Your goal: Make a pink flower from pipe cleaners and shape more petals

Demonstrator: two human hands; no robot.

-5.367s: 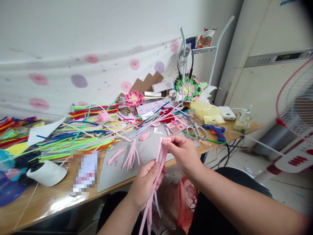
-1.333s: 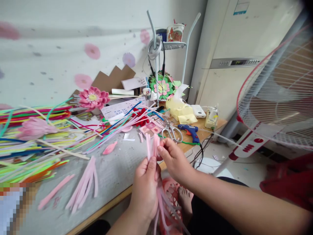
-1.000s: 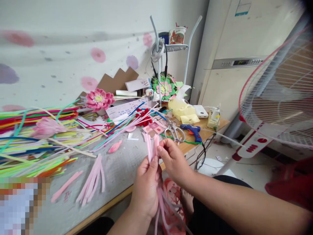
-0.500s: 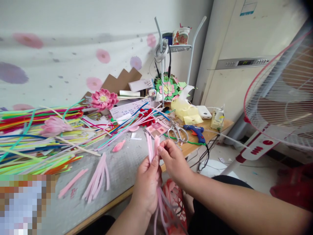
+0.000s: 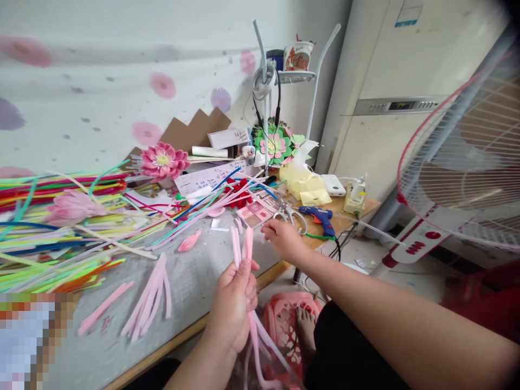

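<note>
My left hand (image 5: pixel 235 298) is closed round a bunch of pink strips (image 5: pixel 247 245), whose tips stick up above the thumb and whose long ends hang below. My right hand (image 5: pixel 284 238) is just right of the strips, apart from them, near the scissors (image 5: pixel 290 216). Its fingers are curled together, and anything between the fingertips is too small to make out. On the grey table (image 5: pixel 182 290) lie a fan of pale pink strips (image 5: pixel 148 303), a single pink strip (image 5: pixel 105 307) and a small pink petal shape (image 5: pixel 189 241).
Colourful fuzzy stems (image 5: pixel 60 238) cover the left. A pink flower (image 5: pixel 164 161) sits behind them. A blue glue gun (image 5: pixel 319 215) lies past the scissors. A fan (image 5: pixel 455 157) stands at right, and a pink stool (image 5: pixel 280 319) is below the table edge.
My right hand has let go of the strip tips and sits apart from them. My left hand still grips the bunch. The whole view has shifted slightly.
</note>
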